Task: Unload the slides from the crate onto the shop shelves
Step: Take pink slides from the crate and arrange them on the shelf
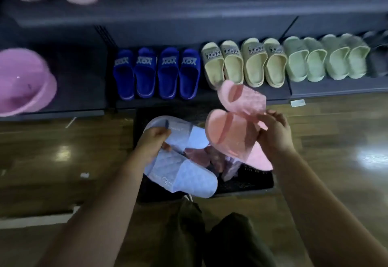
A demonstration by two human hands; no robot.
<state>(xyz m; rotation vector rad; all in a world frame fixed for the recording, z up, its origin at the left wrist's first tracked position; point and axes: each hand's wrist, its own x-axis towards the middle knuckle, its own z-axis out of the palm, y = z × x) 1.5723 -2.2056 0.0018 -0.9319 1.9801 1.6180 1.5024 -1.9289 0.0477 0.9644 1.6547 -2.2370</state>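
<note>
Held slides (182, 174) hide most of the crate (252, 180).

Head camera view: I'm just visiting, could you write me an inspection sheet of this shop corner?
Surface: wooden floor, glossy.
Job's things: black crate on the floor, pinkish items inside; lilac slides and pink slides held above it.
Clutter: white scrap on the floor.
Hands: left hand grips the lilac slides; right hand grips the pink slides.
Cables: nothing seen.
Surroundings: bottom shelf with blue slides, beige slides and green slides in a row; pink basin to their left.
</note>
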